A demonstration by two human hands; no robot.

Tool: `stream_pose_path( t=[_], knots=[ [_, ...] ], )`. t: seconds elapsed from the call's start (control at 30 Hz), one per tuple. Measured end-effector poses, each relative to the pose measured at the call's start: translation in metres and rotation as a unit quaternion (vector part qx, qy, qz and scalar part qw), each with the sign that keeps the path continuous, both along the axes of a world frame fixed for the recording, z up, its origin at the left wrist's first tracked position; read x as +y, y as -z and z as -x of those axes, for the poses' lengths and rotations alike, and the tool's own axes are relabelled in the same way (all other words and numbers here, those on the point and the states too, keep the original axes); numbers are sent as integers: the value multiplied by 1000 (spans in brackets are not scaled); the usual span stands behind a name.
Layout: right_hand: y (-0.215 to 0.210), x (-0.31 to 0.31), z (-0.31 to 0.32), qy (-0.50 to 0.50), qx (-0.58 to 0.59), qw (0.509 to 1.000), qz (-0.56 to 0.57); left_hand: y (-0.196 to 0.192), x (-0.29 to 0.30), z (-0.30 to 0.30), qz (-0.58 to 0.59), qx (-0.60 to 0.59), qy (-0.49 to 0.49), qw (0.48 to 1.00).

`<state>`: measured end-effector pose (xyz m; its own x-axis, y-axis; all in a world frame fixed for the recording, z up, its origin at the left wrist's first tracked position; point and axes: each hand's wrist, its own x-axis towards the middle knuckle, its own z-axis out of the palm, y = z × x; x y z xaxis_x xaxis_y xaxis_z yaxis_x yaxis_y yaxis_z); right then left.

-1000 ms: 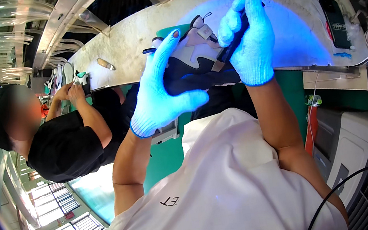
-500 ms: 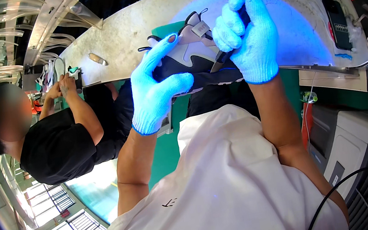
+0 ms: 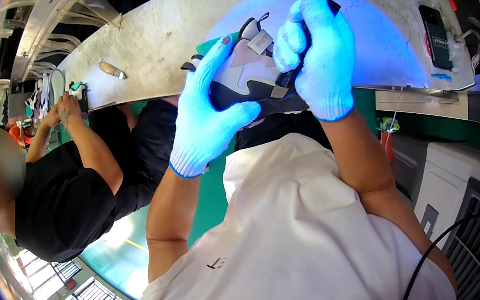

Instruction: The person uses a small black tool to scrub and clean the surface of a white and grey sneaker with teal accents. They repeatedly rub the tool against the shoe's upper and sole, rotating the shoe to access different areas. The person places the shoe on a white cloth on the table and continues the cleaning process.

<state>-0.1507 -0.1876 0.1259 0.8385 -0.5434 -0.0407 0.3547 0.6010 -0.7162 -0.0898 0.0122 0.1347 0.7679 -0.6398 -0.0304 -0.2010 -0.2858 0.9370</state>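
Observation:
A grey, white and black sneaker is held at the bench's front edge, with a pale tag at its tongue and a loop above. My left hand, in a white knit glove lit blue, grips its left end. The thumb lies along the near side, and one bare fingertip pokes through the glove. My gloved right hand is closed around a dark-handled tool. A thin metal tip sticks up above the fist, and a dark end below meets the shoe's right part. Something green shows behind the shoe.
The worn pale bench curves across, with a blue light patch at right. A phone lies at its right end, a small tan-handled object further left. A person in black works at left. A grey machine stands at lower right.
The tool's metal tip now shows above my right fist, which has turned slightly and shifted left. The view has shifted a little; my left hand keeps its hold on the sneaker.

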Motion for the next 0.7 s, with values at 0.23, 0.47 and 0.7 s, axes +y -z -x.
stream_pose_path(
  t=[0.23, 0.47, 0.7],
  knots=[
    [-3, 25, -1, 18, 37, 999, 22, 7, 3, -1, -19, 27, -30, 999],
    [-18, -19, -11, 48, 70, 981, 174, 50, -51, -20, 112, 65, 14, 992],
    [1, -69, -15, 60, 97, 991, 68, 50, -71, -45, 84, 74, 167, 980]
  ],
)
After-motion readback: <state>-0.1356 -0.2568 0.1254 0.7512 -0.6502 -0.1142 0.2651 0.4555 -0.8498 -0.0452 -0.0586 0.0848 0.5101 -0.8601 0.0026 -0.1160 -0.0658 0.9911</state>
